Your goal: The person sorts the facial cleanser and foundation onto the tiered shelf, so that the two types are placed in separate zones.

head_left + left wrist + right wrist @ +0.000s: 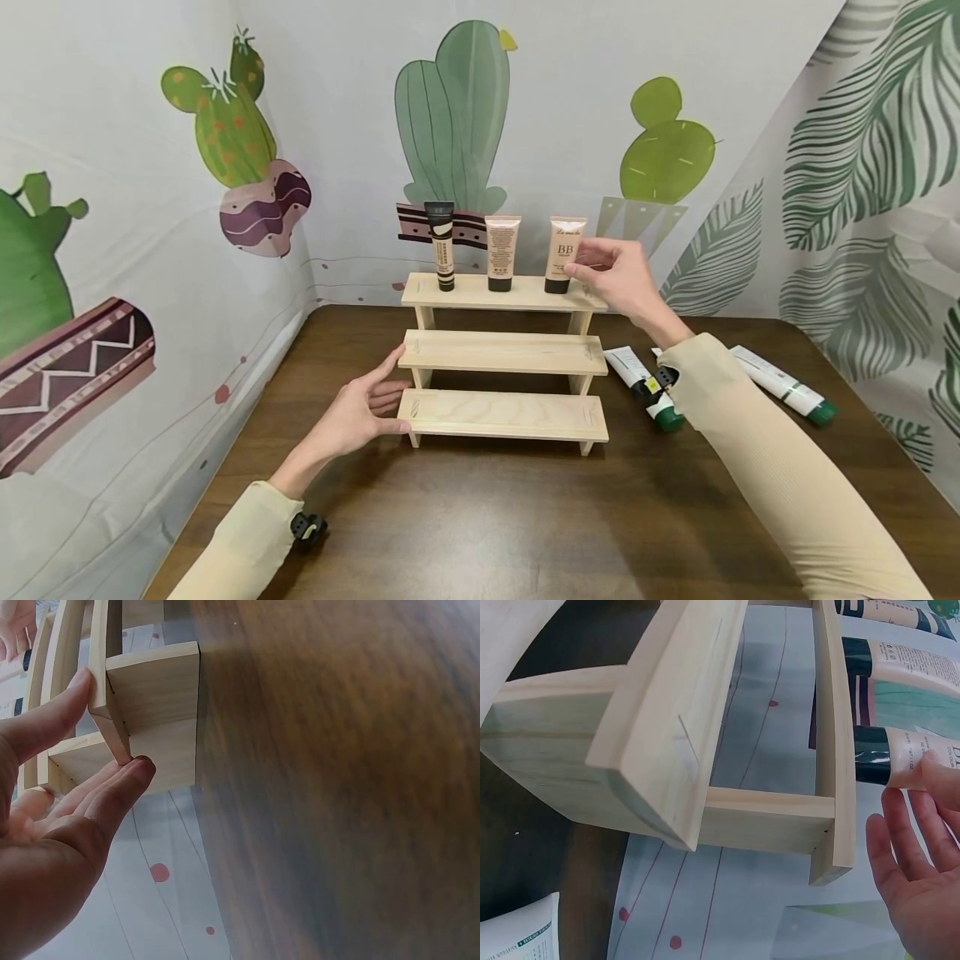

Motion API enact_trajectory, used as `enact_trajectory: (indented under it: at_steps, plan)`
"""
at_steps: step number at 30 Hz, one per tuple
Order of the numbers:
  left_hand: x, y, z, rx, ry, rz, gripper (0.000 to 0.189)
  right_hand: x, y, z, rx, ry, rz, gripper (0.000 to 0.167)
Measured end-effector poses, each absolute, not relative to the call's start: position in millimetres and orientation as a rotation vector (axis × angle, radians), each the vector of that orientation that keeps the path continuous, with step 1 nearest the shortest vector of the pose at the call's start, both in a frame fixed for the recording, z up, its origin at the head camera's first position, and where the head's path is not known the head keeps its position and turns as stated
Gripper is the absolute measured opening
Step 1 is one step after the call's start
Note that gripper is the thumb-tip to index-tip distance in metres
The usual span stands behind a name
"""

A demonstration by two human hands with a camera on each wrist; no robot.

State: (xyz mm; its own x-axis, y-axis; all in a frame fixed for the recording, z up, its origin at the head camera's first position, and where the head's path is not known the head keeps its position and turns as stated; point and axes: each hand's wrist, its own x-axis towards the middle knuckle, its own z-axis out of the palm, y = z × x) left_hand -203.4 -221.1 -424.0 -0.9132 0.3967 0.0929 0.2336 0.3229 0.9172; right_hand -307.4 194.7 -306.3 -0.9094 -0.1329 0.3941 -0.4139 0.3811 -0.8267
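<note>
The right hand (pixel 618 279) pinches the pink BB cream tube (pixel 562 250) between thumb and fingers at the right end of the top tier of a three-tier wooden display stand (pixel 502 352). The tube stands upright on its black cap. The left hand (pixel 356 412) is spread, low at the stand's left end — its thumb touches the front of the lowest tier and its fingers reach along the end — well apart from the BB cream tube.

To the left of that tube, on the same tier, stand a pink tube with small print (pixel 502 254) and, farther left, a black-and-beige striped tube (pixel 442 246). White tubes with green caps (pixel 787 387) lie on the dark wooden table (pixel 450 517) to the right of the stand, partly behind the right sleeve (pixel 757 442).

The head view shows the "BB" lettering; the right wrist view shows instead the lower fingers of that hand fanned apart beneath the thumb. The left wrist view alone shows the fingertips against the lowest tier's end — and, close up, the side panel (pixel 157 690) under it.
</note>
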Motion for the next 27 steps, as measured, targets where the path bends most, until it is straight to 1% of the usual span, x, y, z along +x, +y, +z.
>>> enact_trajectory:
  at_steps: [14, 17, 23, 27]
  plan:
    - [-204, -219, -427, 0.561, 2.409, 1.654, 0.117, -303, 205, -311, 0.527, -2.371, 1.56, 0.041]
    - [-204, -219, -426, 0.56, 2.416, 1.647, 0.117, -298, 211, -313, 0.51, -2.364, 1.539, 0.04]
    - [-203, -220, -425, 0.553, 2.432, 1.634, 0.117, -281, 226, -317, 0.463, -2.382, 1.474, 0.032]
    - [-203, -223, -426, 0.546, 2.456, 1.618, 0.116, -268, 238, -324, 0.477, -2.394, 1.448, 0.033]
